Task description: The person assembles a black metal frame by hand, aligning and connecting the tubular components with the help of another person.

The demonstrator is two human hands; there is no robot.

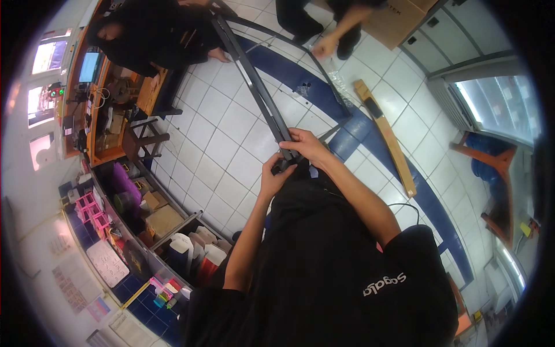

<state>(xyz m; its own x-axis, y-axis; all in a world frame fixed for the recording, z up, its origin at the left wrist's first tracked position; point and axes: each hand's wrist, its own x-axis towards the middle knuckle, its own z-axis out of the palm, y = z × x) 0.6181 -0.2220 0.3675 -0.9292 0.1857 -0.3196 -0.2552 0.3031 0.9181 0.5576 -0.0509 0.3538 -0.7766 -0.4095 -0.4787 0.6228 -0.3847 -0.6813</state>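
White square-tiled flooring [225, 141] is crossed by broad blue bands [425, 179]. Above it, a long, straight, dark grey bar [267, 104] is held slantwise, its near end kept close to the wearer's body. To the right, a long, narrow, brown box [389, 147] is laid on the floor. The bar's near end is gripped by the left hand [274, 176] and, just above, by the right hand [309, 146].
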